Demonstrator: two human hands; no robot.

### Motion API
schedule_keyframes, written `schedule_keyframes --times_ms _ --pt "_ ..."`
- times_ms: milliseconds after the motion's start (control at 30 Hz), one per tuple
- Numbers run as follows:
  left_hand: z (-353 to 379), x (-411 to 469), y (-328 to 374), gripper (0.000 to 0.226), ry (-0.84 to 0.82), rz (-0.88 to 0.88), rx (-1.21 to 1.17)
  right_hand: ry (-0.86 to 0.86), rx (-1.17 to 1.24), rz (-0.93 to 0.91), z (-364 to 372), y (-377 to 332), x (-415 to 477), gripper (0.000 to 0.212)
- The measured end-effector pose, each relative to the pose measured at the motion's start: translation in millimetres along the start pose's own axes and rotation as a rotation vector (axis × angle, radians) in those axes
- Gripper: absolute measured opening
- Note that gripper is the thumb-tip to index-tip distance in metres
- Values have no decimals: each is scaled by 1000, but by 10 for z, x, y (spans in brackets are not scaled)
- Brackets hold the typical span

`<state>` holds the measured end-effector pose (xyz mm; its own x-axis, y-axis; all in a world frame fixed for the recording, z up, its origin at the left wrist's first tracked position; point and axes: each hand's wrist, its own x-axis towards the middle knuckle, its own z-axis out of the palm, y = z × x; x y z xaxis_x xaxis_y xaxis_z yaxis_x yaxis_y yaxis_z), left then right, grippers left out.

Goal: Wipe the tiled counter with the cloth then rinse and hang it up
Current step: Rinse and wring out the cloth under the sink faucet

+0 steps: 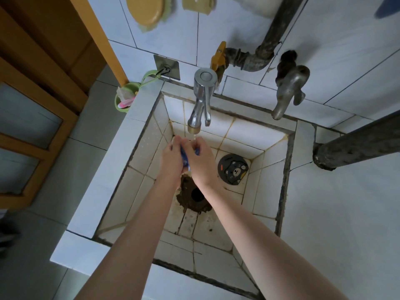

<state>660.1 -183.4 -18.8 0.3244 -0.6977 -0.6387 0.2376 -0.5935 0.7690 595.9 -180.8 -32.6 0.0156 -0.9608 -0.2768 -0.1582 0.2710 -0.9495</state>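
White-tiled counter (337, 213) frames the square sink on every side, its near edge right below me. Both of my bare forearms reach over that edge and down into the deep tiled sink (149, 148), whose grout is stained brown and yellow. On the sink floor, between my forearms, sits the open round drain hole (196, 194) ringed with dark brown grime. Just to its right lies a round dark rubber drain cover with a cartoon bear (233, 169).

Further in, my left hand (172, 159) and right hand (200, 163) are pressed together, fingers curled, both gripping the small blue cloth (184, 156), which is bunched between my palms so only slivers of it show. My hands hold it under the chrome lever tap with a brass nozzle (200, 98), and a thin stream of water (194, 137) falls onto my fingers.

Beyond, on the tiled wall, are a yellow valve handle (218, 58), a dull grey old tap (287, 92) to the right, and a green plastic cup (124, 98) hanging from a metal hook plate (166, 69) to the left.
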Motion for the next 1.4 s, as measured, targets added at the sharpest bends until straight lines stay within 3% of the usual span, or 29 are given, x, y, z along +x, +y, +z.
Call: schedule_keyframes --times_ms 100,233,400,533,733,833,967,1133,1267,1400 --pt "23 1 -3 37 13 0 66 37 -105 3 32 40 110 29" --pt "25 21 16 41 -11 37 111 64 -71 74 -43 26 257 34" --pt "-3 59 128 33 77 -67 -43 -59 143 -1 -20 -13 -3 9" --pt "43 -16 107 30 -27 -20 23 -26 177 -20 -13 -40 7 8" --pt "-3 -61 42 17 -68 87 108 41 60 141 -59 -41 256 30" --pt "0 -66 21 18 -27 76 78 96 69 105 -92 -66 221 25" --pt "-38 -37 19 30 45 119 161 -98 -263 -177 -56 12 5 26" --pt "-41 -103 -28 24 -1 162 191 -3 -570 -287 -50 85 132 27" --pt "-60 -119 -50 24 -50 226 232 18 -342 -52 -133 30 255 42" --pt "-67 -72 -7 24 -15 223 179 52 -86 -43 -136 27 192 33"
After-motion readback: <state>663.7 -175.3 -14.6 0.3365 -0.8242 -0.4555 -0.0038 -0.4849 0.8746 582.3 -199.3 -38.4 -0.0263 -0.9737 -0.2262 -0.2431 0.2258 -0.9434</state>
